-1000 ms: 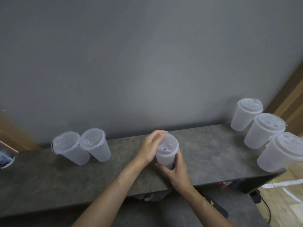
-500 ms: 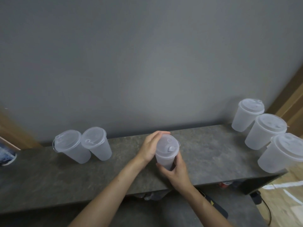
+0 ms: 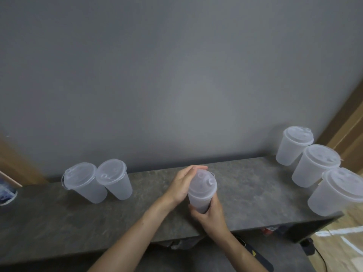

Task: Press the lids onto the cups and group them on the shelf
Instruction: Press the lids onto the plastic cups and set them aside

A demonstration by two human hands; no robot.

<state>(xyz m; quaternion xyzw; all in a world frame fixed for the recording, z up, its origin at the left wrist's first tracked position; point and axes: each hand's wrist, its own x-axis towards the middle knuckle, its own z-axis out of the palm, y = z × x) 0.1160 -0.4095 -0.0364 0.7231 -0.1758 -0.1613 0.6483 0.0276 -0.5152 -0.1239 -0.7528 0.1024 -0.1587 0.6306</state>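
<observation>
Cup: translucent frosted plastic cup (image 3: 200, 201), middle of the dark stone-patterned shelf (image 3: 245, 189), nearer its front edge.
Lid: clear round plastic lid (image 3: 203, 183) on the cup's mouth; whether it is fully seated, cannot tell.
Right hand (image 3: 210, 216): wrapped round the cup's lower body.
Left hand (image 3: 181, 185): fingers together, nearly straight, pressed on the lid's left rim; thumb hidden.
Others: two lidded cups (image 3: 86, 185) towards the left end, three lidded cups (image 3: 314, 165) at the right end.
Risk: one-sided pressure probably leaves the right rim unsnapped; a hard squeeze could buckle the thin wall.
</observation>
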